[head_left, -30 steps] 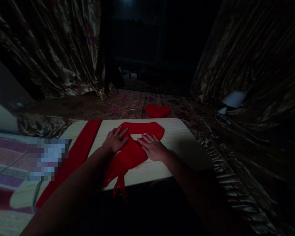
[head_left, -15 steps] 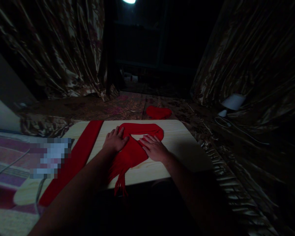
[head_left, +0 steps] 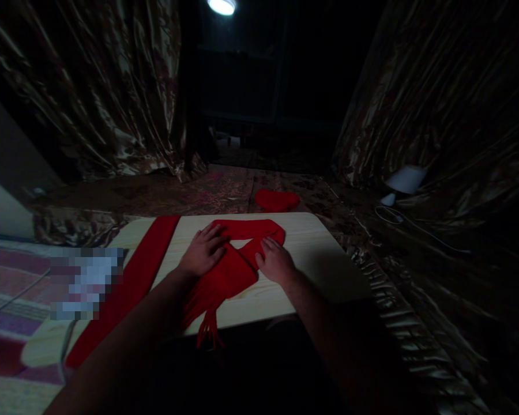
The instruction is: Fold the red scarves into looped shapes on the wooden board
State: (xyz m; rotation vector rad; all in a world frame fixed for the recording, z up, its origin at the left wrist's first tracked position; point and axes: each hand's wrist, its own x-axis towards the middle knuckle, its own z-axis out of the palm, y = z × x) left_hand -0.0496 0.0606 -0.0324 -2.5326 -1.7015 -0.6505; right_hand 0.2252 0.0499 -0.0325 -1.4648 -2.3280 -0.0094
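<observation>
A red knitted scarf with fringed ends point(head_left: 236, 274) lies on a light wooden tabletop point(head_left: 324, 259), bent into a loop whose strips cross near the middle. My left hand point(head_left: 202, 253) rests on the loop's left side, fingers apart and the thumb on the fabric. On the right-hand bend lies my right hand point(head_left: 275, 259), its fingers slightly bent and the thumb apart from them. Both touch the scarf from above. Loose fringe hangs over the table's near edge. A long, flat red strip of cloth point(head_left: 134, 274) runs along the table's left side, partly hidden by my left forearm.
Beyond the table's far edge lies a red, rounded soft item point(head_left: 277, 199). A small white lamp point(head_left: 406, 180) with a cord stands at the right. Patterned curtains point(head_left: 134, 86) hang on both sides. A striped cover point(head_left: 12, 276) and a blurred-out patch are at left.
My right hand has slid slightly right along the scarf and its fingers are more bent. My left hand stays on the left side. The view has shifted a little.
</observation>
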